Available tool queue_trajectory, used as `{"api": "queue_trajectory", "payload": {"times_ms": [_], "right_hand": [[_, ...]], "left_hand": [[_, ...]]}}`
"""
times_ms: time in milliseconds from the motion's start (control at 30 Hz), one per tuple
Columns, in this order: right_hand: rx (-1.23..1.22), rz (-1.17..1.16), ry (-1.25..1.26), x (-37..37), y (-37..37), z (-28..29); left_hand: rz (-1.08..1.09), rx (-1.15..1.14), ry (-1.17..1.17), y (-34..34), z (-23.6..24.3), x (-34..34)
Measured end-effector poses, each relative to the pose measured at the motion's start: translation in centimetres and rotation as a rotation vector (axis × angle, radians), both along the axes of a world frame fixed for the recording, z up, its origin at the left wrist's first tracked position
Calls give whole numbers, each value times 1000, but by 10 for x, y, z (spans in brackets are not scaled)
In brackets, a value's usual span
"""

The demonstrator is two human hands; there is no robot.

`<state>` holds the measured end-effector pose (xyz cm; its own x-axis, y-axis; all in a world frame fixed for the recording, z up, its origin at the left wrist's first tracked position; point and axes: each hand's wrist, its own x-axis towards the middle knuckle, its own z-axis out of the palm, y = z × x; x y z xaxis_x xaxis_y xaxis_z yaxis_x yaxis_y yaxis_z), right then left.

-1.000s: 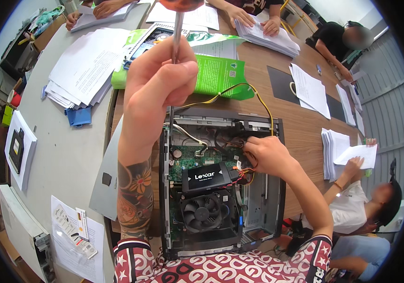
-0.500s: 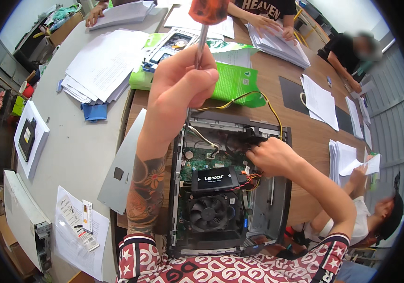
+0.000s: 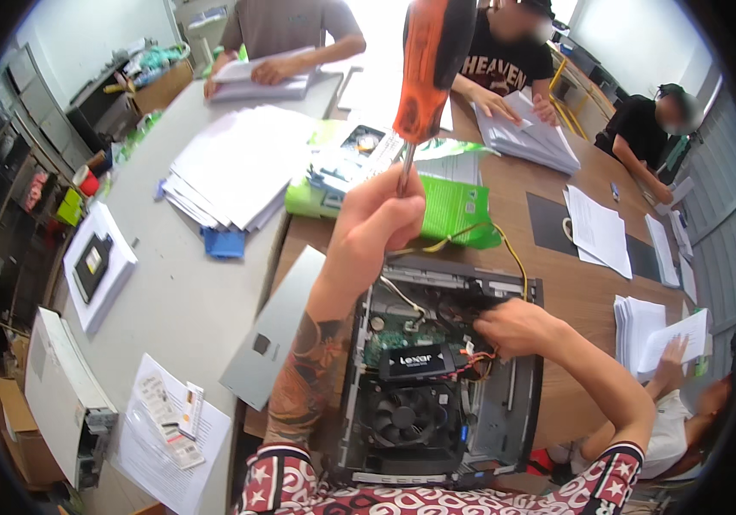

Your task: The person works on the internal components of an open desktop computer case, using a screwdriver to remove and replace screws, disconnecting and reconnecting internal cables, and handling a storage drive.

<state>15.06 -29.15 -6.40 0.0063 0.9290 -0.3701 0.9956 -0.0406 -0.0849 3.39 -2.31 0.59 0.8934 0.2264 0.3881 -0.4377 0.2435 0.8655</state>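
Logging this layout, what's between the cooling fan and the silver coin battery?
In the head view: a black drive and a strip of green circuit board.

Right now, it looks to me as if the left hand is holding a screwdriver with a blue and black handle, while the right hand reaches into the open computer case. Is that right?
Not quite: the handle of the screwdriver is orange and black, as the head view shows. The left hand does hold it, and the right hand reaches into the open computer case.

The left hand [image 3: 377, 221] is raised mid-scene, curled tight, its tattooed forearm [image 3: 304, 371] slanting up from the near side. Nearer and rightward, the right hand [image 3: 516, 326] points left, elbow [image 3: 638, 410] bent.
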Motion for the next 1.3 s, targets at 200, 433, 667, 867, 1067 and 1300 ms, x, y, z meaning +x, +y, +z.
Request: {"api": "queue_trajectory", "payload": {"times_ms": [200, 433, 667, 867, 1067, 1300], "right_hand": [[-25, 43, -94, -5, -20, -5], [-46, -87, -115, -14, -12, 1], [83, -103, -122, -12, -10, -8], [-12, -99, -198, -16, -8, -5], [41, -102, -173, -13, -15, -11], [-30, -65, -113, -5, -12, -12]], "left_hand": [[-70, 19, -20, -9, -6, 3], [-51, 128, 31, -18, 3, -4], [68, -12, -180, -22, 9, -12], [311, 70, -253, 12, 84, -81], [498, 137, 244, 32, 79, -113], [554, 604, 769, 102, -1, -124]]}}
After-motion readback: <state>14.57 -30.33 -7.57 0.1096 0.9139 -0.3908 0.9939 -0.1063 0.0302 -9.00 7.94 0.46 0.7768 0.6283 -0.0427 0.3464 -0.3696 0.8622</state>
